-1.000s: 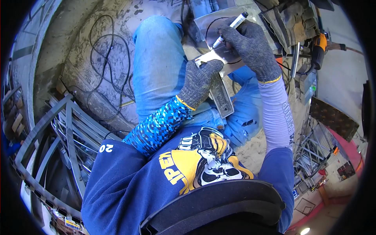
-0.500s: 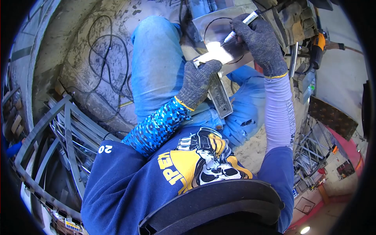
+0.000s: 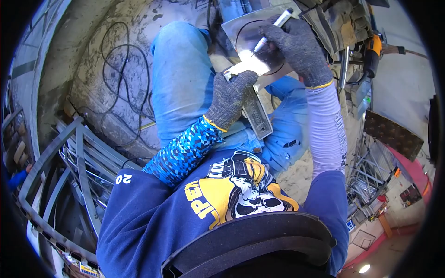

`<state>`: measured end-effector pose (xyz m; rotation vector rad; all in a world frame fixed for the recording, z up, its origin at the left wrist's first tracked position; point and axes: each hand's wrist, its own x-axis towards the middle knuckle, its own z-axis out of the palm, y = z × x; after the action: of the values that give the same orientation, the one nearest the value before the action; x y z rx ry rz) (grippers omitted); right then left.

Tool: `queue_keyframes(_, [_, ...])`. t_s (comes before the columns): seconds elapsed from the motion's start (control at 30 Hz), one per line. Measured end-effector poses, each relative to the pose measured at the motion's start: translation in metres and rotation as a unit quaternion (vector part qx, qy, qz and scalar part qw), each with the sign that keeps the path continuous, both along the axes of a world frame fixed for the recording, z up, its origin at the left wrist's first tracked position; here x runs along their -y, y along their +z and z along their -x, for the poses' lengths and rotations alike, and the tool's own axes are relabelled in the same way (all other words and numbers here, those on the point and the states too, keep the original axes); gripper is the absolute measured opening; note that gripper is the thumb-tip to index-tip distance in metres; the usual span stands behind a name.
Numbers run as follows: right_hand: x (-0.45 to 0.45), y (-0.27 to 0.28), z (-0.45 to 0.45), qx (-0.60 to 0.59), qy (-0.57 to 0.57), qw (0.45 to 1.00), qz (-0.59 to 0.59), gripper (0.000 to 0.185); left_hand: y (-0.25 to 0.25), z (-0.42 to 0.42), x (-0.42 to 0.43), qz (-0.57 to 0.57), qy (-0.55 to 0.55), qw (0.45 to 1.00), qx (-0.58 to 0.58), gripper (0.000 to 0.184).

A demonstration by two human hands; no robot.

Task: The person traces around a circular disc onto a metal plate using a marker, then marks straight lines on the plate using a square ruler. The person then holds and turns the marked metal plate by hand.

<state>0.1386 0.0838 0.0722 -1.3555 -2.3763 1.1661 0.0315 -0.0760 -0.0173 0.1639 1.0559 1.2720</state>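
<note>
My left hand (image 3: 228, 98), in a dark knit glove, is closed around a metal square (image 3: 258, 116). The square's long grey arm points down toward my lap, and its other end lies in strong glare on the sheet. My right hand (image 3: 301, 53), also gloved, pinches a white marker (image 3: 283, 17) with a dark end. The marker's tip points down at the glare beside the square; whether it touches is hard to tell. Beneath both lies a shiny metal sheet (image 3: 232, 28) bearing a dark curved line, partly covered by my right hand.
A black cable (image 3: 121, 69) lies looped on the dusty floor at left. Grey metal frames (image 3: 81, 157) stand at lower left. An orange-and-black power tool (image 3: 373, 51) is at right, near a brown plate (image 3: 394, 134). Another person's hand (image 3: 28, 167) shows at the far left.
My right hand and the marker have shifted slightly left and down in view, the tip nearer the square. The whole scene has slid a little left.
</note>
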Motion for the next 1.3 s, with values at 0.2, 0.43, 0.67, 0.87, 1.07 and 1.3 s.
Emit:
queue_keyframes(0.2, [-0.022, -0.012, -0.029, -0.01, -0.094, 0.995, 0.044, 0.039, 0.003, -0.001, 0.0, 0.011, 0.004, 1.0, -0.021, 0.025])
queue_keyframes(0.43, [-0.02, 0.0, -0.025, -0.024, -0.129, 0.989, 0.064, 0.036, 0.005, -0.001, 0.0, 0.015, 0.006, 1.0, -0.006, 0.024])
queue_keyframes(0.67, [-0.021, -0.001, -0.026, -0.013, -0.145, 0.986, 0.08, 0.037, 0.002, -0.002, 0.002, 0.011, 0.008, 1.0, -0.011, 0.022])
queue_keyframes(0.87, [-0.022, 0.0, -0.027, 0.043, -0.131, 0.988, 0.068, 0.027, 0.003, -0.001, 0.002, 0.013, 0.008, 1.0, -0.01, 0.021])
queue_keyframes(1.07, [-0.02, 0.0, -0.028, 0.014, -0.138, 0.986, 0.09, 0.028, 0.002, -0.001, 0.002, 0.009, 0.01, 1.0, -0.011, 0.022])
queue_keyframes(1.3, [-0.015, 0.0, -0.032, -0.065, -0.187, 0.974, 0.11, 0.03, 0.001, -0.002, 0.001, 0.006, 0.01, 1.0, -0.002, 0.028])
